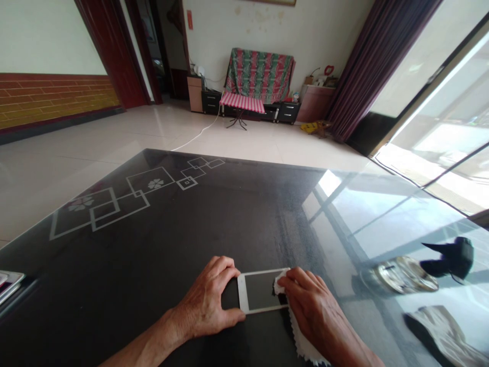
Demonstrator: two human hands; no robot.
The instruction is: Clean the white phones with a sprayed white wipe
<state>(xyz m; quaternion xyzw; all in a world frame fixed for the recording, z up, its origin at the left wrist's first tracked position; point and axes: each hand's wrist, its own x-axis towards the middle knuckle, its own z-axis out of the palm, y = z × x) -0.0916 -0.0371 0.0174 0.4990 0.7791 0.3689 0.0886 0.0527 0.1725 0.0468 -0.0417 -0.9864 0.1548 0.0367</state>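
A white-framed smartphone (263,291) with a dark screen lies flat on the glossy black table (160,265). My left hand (208,295) grips its left end, the thumb at the near corner and the fingers at the far corner. My right hand (313,306) is closed on a white cleaning cloth (303,342) with a zigzag edge. A bunched bit of that cloth presses on the right part of the screen under my fingertips. The phone's right end is partly hidden by this hand.
To the right are a round glass dish (407,274), a dark object of unclear kind (453,259) and a crumpled grey cloth (446,331). Part of another flat device (10,285) shows at the left edge. Beyond the table stands a small stand with a pink striped cover (242,102).
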